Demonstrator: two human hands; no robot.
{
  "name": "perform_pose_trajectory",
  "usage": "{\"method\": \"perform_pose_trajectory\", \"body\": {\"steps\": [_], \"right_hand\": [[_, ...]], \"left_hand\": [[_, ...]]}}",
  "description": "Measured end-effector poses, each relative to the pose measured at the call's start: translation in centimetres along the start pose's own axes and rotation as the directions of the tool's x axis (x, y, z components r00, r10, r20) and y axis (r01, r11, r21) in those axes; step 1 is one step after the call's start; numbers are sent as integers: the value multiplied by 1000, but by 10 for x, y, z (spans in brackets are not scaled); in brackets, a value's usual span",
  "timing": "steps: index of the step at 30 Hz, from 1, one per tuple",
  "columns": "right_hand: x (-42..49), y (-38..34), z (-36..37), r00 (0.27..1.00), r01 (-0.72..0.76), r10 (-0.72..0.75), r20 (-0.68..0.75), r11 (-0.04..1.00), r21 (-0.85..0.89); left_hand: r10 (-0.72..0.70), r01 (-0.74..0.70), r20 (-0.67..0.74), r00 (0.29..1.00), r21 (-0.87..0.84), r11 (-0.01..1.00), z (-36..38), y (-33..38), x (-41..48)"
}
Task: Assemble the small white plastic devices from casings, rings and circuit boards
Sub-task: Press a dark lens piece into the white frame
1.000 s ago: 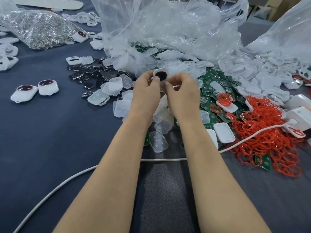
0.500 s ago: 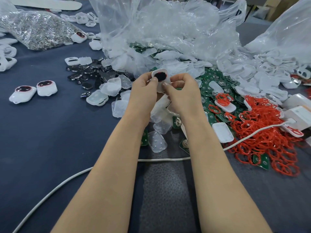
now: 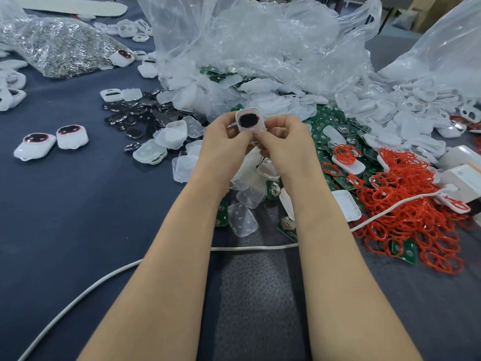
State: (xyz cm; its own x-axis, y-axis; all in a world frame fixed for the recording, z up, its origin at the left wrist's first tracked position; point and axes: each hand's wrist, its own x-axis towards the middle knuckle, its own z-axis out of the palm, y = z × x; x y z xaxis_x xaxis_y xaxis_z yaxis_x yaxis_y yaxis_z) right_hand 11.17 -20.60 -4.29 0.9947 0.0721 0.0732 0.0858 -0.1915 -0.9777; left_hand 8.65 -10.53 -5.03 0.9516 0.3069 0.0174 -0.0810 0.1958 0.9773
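Note:
Both hands hold one small white device [image 3: 250,121] with a dark oval window, raised above the parts pile. My left hand [image 3: 224,142] pinches its left side and my right hand [image 3: 285,140] pinches its lower right edge. Below them lie translucent white casings [image 3: 242,222], green circuit boards [image 3: 330,126] and a heap of red rings [image 3: 416,204]. Two finished white devices [image 3: 52,140] lie on the dark cloth at left. Black oval lenses [image 3: 140,113] are scattered left of the pile.
Clear plastic bags [image 3: 260,48] of white parts rise behind the hands. A bag of shiny metal pieces [image 3: 57,48] lies at far left. A white cable [image 3: 117,269] crosses the dark table cloth [image 3: 78,217] under my forearms, running to white boxes [image 3: 463,175] at right.
Both hands with the device have drifted slightly toward me, and the fingers have shifted their pinch on it. Nothing else moved.

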Motion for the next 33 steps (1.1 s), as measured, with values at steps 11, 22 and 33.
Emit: {"method": "perform_pose_trajectory", "body": {"steps": [11,22,33], "right_hand": [[3,0,1,998,-65,63,17,989,132],[-2,-3,1,999,-34,35,-11,997,71],[-10,-7,6,927,288,-358,-114,872,-396]], "left_hand": [[31,-31,8,999,3,1000,1,0,-2],[67,-64,-28,997,88,994,0,-2,0],[-12,6,-82,997,-69,998,0,-2,2]]}}
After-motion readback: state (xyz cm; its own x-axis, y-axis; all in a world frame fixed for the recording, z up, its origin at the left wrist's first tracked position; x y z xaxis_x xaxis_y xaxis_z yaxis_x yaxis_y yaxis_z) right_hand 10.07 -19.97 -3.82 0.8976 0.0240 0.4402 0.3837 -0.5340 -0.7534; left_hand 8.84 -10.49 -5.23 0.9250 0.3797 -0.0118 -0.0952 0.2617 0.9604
